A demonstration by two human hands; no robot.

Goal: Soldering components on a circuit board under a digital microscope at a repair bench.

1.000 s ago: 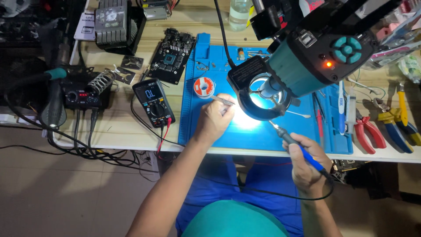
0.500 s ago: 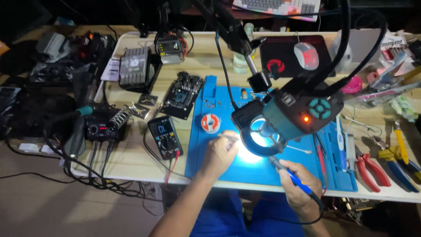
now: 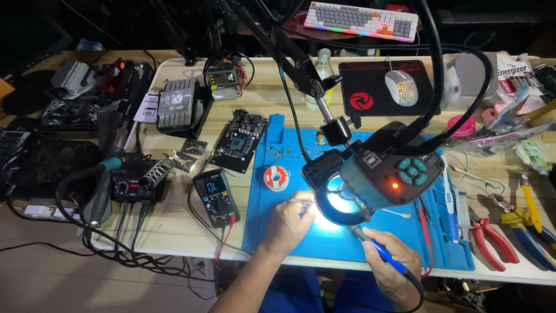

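Hands first, since they are closest to me. My right hand (image 3: 392, 268) is gripping a blue-handled soldering iron (image 3: 379, 250), with the fingers wrapped tight around the handle. The iron's long body is slanting up and to the left, so its metal tip is pointing into the bright spot under the round teal magnifier lamp (image 3: 370, 185). My left hand (image 3: 289, 223) is sitting just left of that spot, with the fingers pinched together on a thin silver wire or tweezers (image 3: 301, 201); I cannot tell which. That thin piece is pointing right, toward the same bright spot, so both tools are meeting in the light from two sides. The small part being worked on is hiding under the lamp's head, and I cannot see it. Both hands are resting on the blue rubber work mat (image 3: 272, 232).

A little farther up the mat, a small red and white solder spool (image 3: 277, 178) is lying near my left hand. Off the mat to the left, a black multimeter (image 3: 216, 197) is lying flat. To the right, red-handled pliers (image 3: 492, 240) are waiting, well apart. Farther back, a green circuit board (image 3: 240, 141) is lying by the mat's corner. At the far edge, a white mouse (image 3: 401, 87) is sitting on a black pad.
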